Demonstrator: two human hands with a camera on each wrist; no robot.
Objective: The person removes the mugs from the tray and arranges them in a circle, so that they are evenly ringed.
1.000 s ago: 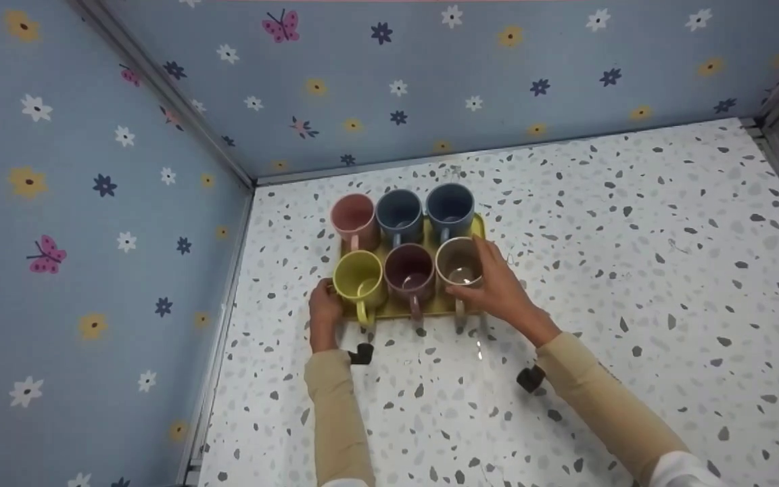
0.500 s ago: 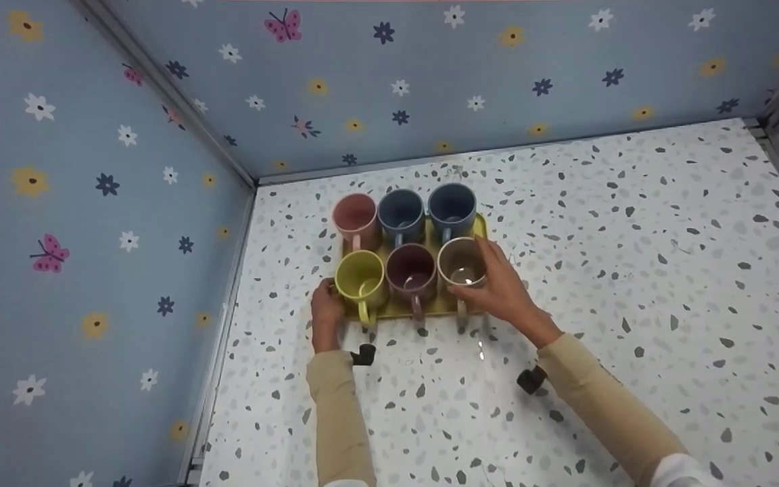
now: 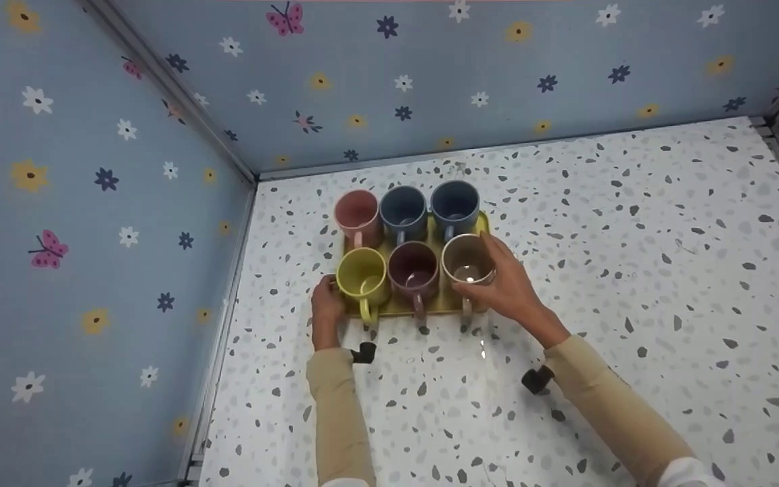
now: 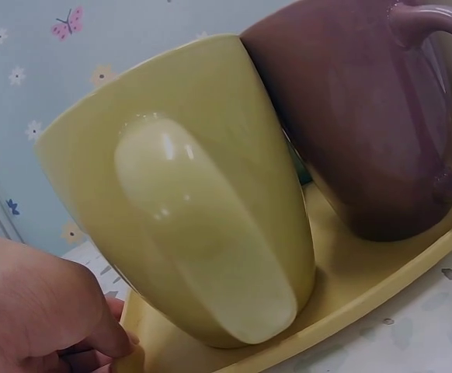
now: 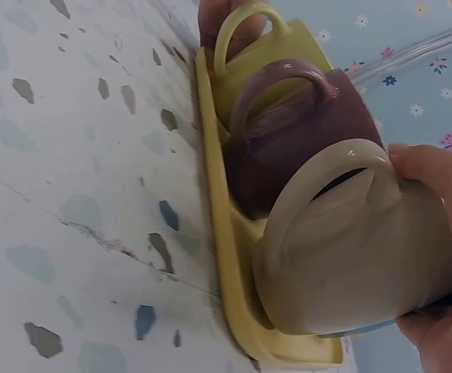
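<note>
My right hand [image 3: 511,287] grips a beige mug [image 3: 460,256] at its rim, thumb on the near side and fingers round the far side. The beige mug [image 5: 366,256] stands at the right end of the front row on a yellow tray [image 4: 354,287]. At the tray's left edge, my left hand [image 3: 326,304] pinches the rim beside a yellow mug [image 3: 362,270]; its curled fingertips show in the left wrist view. Between these two mugs stands a purple mug [image 3: 414,270]. All three front handles point toward me.
Behind them, a pink mug [image 3: 357,211] and two blue mugs, one in the middle [image 3: 403,206] and one on the right [image 3: 455,201], form the back row. A speckled table [image 3: 633,284] holds the tray. Flowered panels [image 3: 430,67] rise behind and at the left.
My right hand and the beige mug have shifted slightly right, widening the gap to the purple mug a little. My left hand stays at the tray's edge.
</note>
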